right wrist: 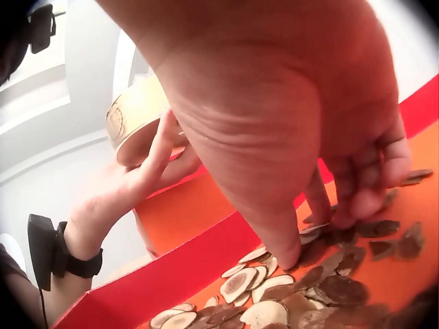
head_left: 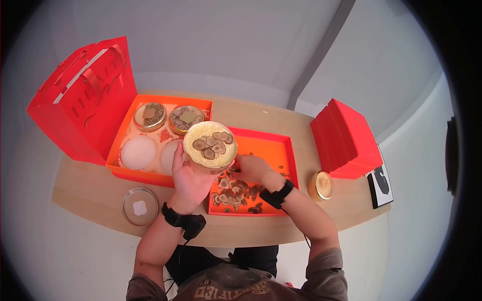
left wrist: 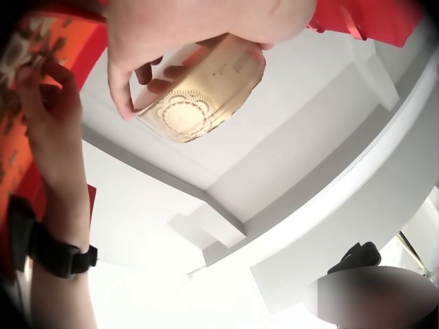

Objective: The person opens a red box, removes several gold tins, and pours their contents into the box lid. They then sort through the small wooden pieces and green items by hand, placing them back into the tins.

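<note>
My left hand (head_left: 193,180) holds up a round clear tub (head_left: 210,144) with a gold patterned base, its fingers around the side. Several dried slices (head_left: 217,146), pale with dark rims, lie spread in the tub. To the right of it, my right hand (head_left: 255,169) reaches down into an orange tray (head_left: 276,145) with red walls. In the right wrist view its thumb and fingertips touch a heap of loose dried slices (right wrist: 267,312), with a gap between thumb and fingers. More slices (head_left: 231,193) cover the near left part of the tray.
Two filled round tubs (head_left: 150,117) and two white discs (head_left: 138,152) sit in an open red box (head_left: 143,176) at left. A red gift bag (head_left: 85,100) stands behind. A clear round lid (head_left: 141,206) lies in front. At right are another tub (head_left: 321,185) and red boxes (head_left: 346,138).
</note>
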`<state>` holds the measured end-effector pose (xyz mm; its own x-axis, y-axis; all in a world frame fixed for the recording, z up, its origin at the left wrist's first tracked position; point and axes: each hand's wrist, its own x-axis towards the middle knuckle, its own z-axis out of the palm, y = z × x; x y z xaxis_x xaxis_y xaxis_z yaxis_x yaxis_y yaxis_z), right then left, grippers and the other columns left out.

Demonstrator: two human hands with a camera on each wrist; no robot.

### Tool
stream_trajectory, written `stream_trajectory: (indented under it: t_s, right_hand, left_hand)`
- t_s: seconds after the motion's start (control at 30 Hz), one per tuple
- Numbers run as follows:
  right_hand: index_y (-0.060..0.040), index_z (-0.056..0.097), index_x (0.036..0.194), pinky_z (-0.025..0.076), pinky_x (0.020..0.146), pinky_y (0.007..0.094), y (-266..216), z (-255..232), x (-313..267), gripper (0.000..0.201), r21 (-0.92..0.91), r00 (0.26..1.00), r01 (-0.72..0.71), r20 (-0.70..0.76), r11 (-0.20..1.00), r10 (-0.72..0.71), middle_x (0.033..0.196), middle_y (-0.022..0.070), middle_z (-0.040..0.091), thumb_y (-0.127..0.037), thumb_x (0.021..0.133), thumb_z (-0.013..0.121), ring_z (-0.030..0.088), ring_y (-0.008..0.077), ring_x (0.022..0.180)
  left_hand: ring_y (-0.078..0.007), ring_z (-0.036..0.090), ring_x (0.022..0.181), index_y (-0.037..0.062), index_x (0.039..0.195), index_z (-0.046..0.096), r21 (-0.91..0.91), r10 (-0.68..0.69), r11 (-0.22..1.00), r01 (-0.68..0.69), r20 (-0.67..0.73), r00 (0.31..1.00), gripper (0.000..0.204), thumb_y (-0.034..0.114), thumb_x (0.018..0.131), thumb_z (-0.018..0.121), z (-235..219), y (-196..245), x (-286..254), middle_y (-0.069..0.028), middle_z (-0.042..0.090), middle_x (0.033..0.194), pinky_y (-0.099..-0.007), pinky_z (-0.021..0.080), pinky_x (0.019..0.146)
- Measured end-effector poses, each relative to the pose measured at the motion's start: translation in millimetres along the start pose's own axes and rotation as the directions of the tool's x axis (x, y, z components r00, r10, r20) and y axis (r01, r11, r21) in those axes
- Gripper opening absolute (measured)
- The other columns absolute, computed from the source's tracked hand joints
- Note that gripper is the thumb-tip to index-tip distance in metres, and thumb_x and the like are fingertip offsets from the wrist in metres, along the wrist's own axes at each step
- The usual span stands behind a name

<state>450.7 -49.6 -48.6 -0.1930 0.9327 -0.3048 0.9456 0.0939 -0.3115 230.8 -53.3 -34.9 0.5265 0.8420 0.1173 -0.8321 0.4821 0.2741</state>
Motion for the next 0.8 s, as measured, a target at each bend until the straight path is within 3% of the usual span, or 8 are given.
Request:
stream_trajectory:
  t_s: [0.23, 0.43, 0.5, 0.53, 0.6, 0.73, 0.8]
  right_hand:
    - [-0.0076, 0.066, 0.114, 0.054, 0.087, 0.0446, -7, -7, -6, 0.032, -0.011, 0.999, -0.039, 0.004, 0.999, 0.039, 0.102, 0.0137, 0.073, -0.033, 0.095, 0.065, 0.07, 0.0326, 0.101]
    - [-0.0037, 0.069, 0.105, 0.055, 0.082, 0.0426, 18, -12, -14, 0.03, 0.13, 0.986, 0.011, -0.166, 0.991, 0.01, 0.094, 0.0143, 0.072, -0.032, 0.101, 0.058, 0.07, 0.0303, 0.092]
    - [-0.0034, 0.069, 0.107, 0.054, 0.078, 0.0371, 23, -25, -23, 0.033, 0.369, 0.984, 0.007, -0.166, 0.929, 0.059, 0.092, 0.0109, 0.071, -0.035, 0.104, 0.057, 0.068, 0.0228, 0.085]
    - [-0.0034, 0.069, 0.107, 0.054, 0.078, 0.0371, 23, -30, -28, 0.033, 0.364, 0.984, 0.005, -0.17, 0.931, 0.062, 0.092, 0.0109, 0.071, -0.035, 0.104, 0.057, 0.068, 0.0228, 0.085]
    - [0.001, 0.068, 0.102, 0.052, 0.074, 0.028, 21, -42, -43, 0.034, 0.614, 0.96, 0.078, -0.259, 0.786, 0.107, 0.089, 0.0036, 0.069, -0.03, 0.108, 0.055, 0.06, 0.01, 0.078]
    - [0.0012, 0.068, 0.103, 0.051, 0.072, 0.0251, 1, -76, -67, 0.028, 0.628, 0.942, 0.151, -0.325, 0.763, 0.081, 0.092, 0.0012, 0.068, -0.024, 0.107, 0.056, 0.06, 0.0084, 0.078]
    - [0.0017, 0.068, 0.104, 0.051, 0.071, 0.0259, -11, -84, -70, 0.027, 0.624, 0.893, 0.299, -0.45, 0.722, 0.02, 0.091, 0.0011, 0.067, -0.023, 0.107, 0.058, 0.06, 0.0075, 0.079]
  left_hand:
    - [-0.0373, 0.035, 0.149, 0.0138, 0.158, 0.033, -0.011, -0.026, 1.0, 0.026, 0.005, 1.0, 0.073, 0.062, 0.104, 0.031, -1, -4, -2, -0.0128, 0.036, 0.163, -0.0661, 0.029, 0.119]
    - [-0.0376, 0.036, 0.148, 0.0137, 0.158, 0.033, -0.013, -0.024, 1.0, 0.024, -0.011, 1.0, 0.072, 0.062, 0.104, 0.03, 2, -7, -2, -0.0137, 0.037, 0.162, -0.0651, 0.03, 0.118]
    - [-0.0378, 0.036, 0.148, 0.0137, 0.158, 0.033, -0.012, -0.019, 1.0, 0.019, 0.001, 1.0, 0.072, 0.062, 0.104, 0.03, 3, -7, -3, -0.0141, 0.037, 0.161, -0.0648, 0.03, 0.118]
    - [-0.038, 0.037, 0.148, 0.0135, 0.158, 0.033, -0.011, -0.027, 1.0, 0.027, -0.006, 1.0, 0.072, 0.062, 0.105, 0.03, 3, -7, -3, -0.0144, 0.038, 0.161, -0.0646, 0.03, 0.118]
    - [-0.0383, 0.037, 0.148, 0.0132, 0.158, 0.034, -0.011, -0.034, 0.999, 0.034, -0.007, 0.999, 0.072, 0.061, 0.105, 0.029, 4, -9, -4, -0.0147, 0.038, 0.161, -0.0645, 0.03, 0.118]
    - [-0.0375, 0.037, 0.148, 0.0124, 0.158, 0.034, 0.001, -0.074, 0.997, 0.074, 0.008, 0.997, 0.071, 0.06, 0.106, 0.028, 7, -12, -6, -0.0147, 0.038, 0.16, -0.0659, 0.03, 0.118]
    - [-0.0372, 0.037, 0.148, 0.012, 0.158, 0.033, 0.011, -0.086, 0.996, 0.086, 0.019, 0.996, 0.07, 0.059, 0.106, 0.028, 10, -12, -6, -0.0147, 0.038, 0.16, -0.0663, 0.029, 0.119]
